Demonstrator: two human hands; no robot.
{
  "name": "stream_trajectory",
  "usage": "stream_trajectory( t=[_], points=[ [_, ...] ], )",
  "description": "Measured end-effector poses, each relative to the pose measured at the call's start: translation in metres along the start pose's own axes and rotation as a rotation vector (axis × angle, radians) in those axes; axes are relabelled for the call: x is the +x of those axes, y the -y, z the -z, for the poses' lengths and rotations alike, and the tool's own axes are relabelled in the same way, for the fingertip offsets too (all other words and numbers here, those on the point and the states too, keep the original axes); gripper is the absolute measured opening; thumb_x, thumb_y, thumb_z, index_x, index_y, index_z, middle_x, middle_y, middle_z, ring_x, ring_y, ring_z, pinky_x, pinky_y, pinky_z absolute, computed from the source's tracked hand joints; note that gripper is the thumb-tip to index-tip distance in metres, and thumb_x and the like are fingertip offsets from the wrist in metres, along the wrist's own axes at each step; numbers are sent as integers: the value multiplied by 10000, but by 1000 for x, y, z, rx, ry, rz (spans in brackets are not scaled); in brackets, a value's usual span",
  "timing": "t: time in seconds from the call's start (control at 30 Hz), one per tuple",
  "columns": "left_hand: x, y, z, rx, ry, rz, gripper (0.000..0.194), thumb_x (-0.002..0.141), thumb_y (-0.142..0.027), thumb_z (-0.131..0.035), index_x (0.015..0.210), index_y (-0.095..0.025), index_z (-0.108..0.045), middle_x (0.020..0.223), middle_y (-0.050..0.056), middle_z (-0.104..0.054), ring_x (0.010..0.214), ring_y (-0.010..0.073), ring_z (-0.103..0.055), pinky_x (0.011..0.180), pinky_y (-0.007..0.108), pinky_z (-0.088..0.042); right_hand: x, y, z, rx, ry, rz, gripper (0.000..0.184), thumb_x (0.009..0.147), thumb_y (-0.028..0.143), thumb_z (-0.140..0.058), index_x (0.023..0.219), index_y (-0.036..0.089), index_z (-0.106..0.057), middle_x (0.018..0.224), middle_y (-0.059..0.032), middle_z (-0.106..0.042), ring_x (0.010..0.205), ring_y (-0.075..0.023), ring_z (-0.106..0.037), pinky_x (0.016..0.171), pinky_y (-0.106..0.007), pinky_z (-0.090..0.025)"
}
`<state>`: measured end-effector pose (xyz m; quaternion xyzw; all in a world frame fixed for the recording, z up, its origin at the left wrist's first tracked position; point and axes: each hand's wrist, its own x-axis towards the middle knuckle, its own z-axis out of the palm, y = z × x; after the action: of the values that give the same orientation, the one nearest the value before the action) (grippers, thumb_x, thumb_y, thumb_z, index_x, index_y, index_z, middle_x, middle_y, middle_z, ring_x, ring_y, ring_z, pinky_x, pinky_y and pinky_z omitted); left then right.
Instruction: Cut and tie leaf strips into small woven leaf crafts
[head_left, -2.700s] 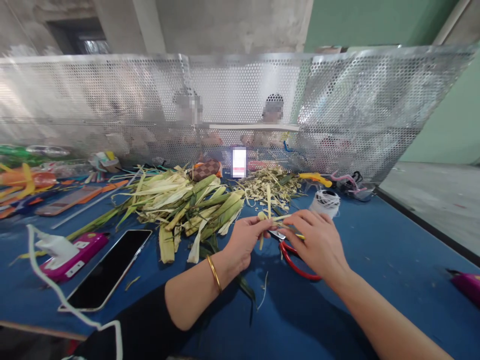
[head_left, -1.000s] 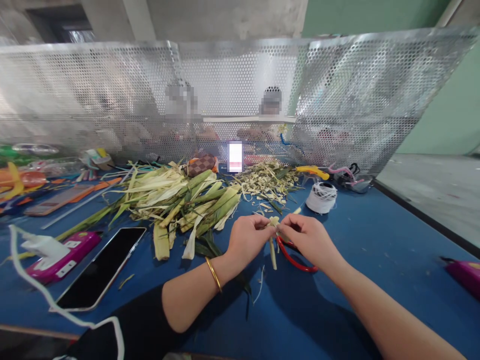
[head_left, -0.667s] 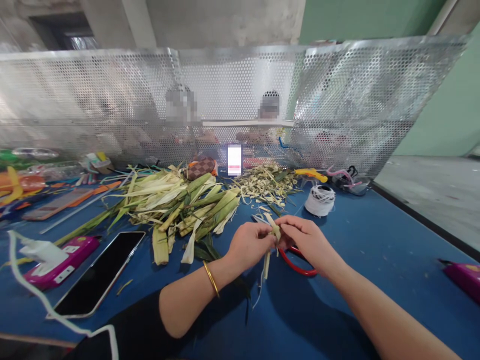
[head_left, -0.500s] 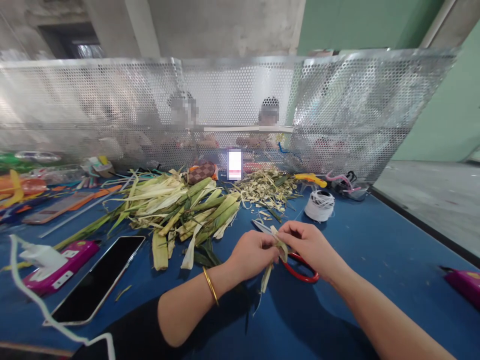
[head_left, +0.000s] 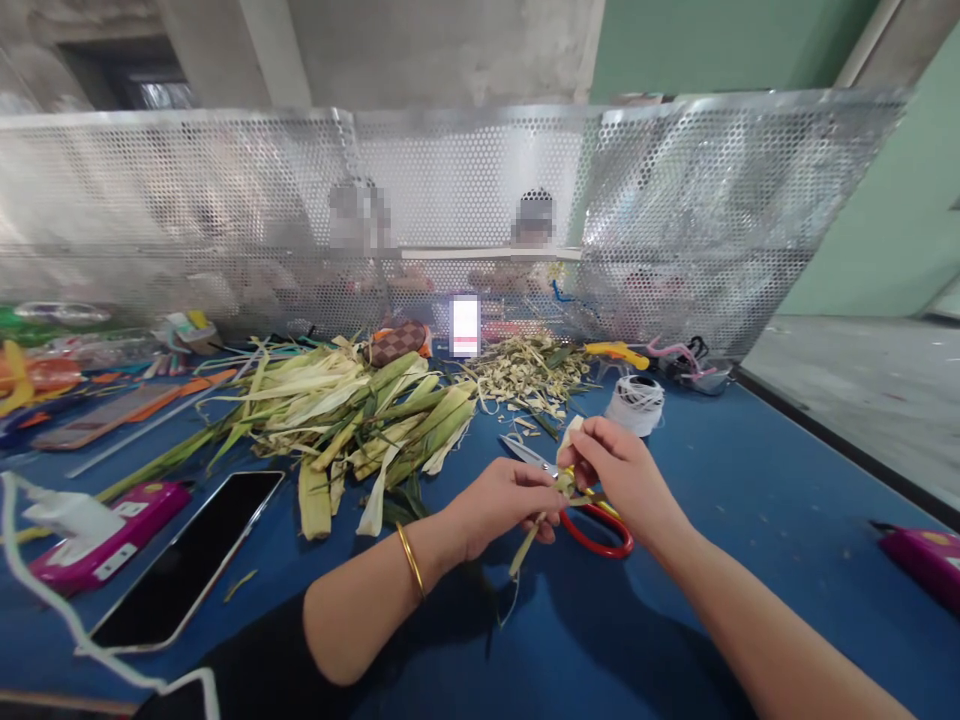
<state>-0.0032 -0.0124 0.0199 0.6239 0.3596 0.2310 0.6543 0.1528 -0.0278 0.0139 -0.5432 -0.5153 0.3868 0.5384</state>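
My left hand [head_left: 504, 505] pinches a small folded corn husk piece [head_left: 524, 552], its pale tail and a thin thread hanging below the fingers. At the piece's upper end, my right hand [head_left: 628, 472] closes its fingertips on a pale husk strip [head_left: 572, 432]. Under both hands lie scissors [head_left: 609, 541] with red handles, blades pointing up and left; my fingers partly cover them. Left of the hands is a heap of green and cream corn husks [head_left: 352, 420]. A spool of white string [head_left: 636, 408] stands just beyond my right hand.
Cut husk scraps [head_left: 532, 372] lie ahead, near a yellow-handled tool [head_left: 616, 354]. A phone [head_left: 191, 560] and a purple power strip [head_left: 112, 535] with a white cable lie at left. A perforated metal screen [head_left: 465, 180] closes off the back, people behind it.
My right hand has risen slightly, drawing the pale husk strip up from the piece in my left hand. The left hand's fingers have shifted a little; the view has moved slightly.
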Motion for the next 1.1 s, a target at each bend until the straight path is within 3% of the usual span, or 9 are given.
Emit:
stream_trajectory(
  t=[0.13,0.33,0.47,0.57,0.63,0.77,0.9,1.0,1.1],
  points=[
    [0,5,-6,30,-95,-12,270,637,-357,-678,483,-163,-570,448,-17,-524,438,95,-487,498,227,-412,-4,1,-3,-11,58,53,286,801,460,-548,678,209,-490,643,13,-624,467,-92,-488,476,-234,-402],
    [2,8,-6,55,-109,-36,229,656,-275,-626,461,-163,-582,439,-12,-534,441,98,-491,509,224,-429,-4,0,-3,-78,61,172,239,859,406,-489,726,208,-489,686,0,-615,538,-112,-528,550,-251,-445],
    [6,7,-1,-9,-201,-42,252,681,-319,-651,497,-156,-597,486,-6,-561,446,88,-512,494,209,-392,2,1,7,-456,43,331,167,876,354,-491,828,208,-555,757,-21,-645,673,-158,-572,633,-287,-435],
    [8,5,4,-49,-257,-41,243,689,-350,-660,559,-148,-629,524,0,-584,467,86,-514,499,208,-394,7,1,17,-758,199,479,152,889,294,-500,819,214,-608,796,-19,-675,771,-178,-591,783,-345,-407],
    [8,4,5,-35,-258,-33,230,694,-328,-652,561,-143,-627,524,-2,-581,474,84,-506,507,209,-400,11,-2,20,-842,307,522,187,899,249,-487,775,214,-621,749,-2,-673,748,-165,-587,859,-367,-375],
    [7,3,6,48,-226,-2,243,691,-295,-637,509,-142,-590,493,-9,-559,468,84,-479,491,207,-372,17,-10,22,-848,387,453,263,906,236,-456,707,208,-627,684,1,-656,672,-152,-554,818,-346,-385],
    [6,7,2,125,-181,-8,239,701,-305,-611,528,-140,-620,518,2,-578,506,103,-491,494,214,-352,16,-9,19,-723,338,388,280,899,307,-450,736,218,-659,809,-19,-690,797,-176,-591,876,-365,-375],
    [6,11,0,240,-131,-33,214,695,-282,-609,542,-140,-654,503,-9,-572,511,101,-471,514,219,-330,11,-5,13,-561,299,275,263,842,374,-507,694,202,-639,724,-16,-654,723,-172,-573,727,-308,-425],
    [7,16,-1,316,-109,-65,228,691,-296,-622,530,-139,-664,465,-23,-542,476,88,-409,497,228,-284,6,-6,6,-436,266,179,267,782,384,-556,594,195,-566,593,15,-563,595,-141,-512,580,-256,-396]
  ],
)
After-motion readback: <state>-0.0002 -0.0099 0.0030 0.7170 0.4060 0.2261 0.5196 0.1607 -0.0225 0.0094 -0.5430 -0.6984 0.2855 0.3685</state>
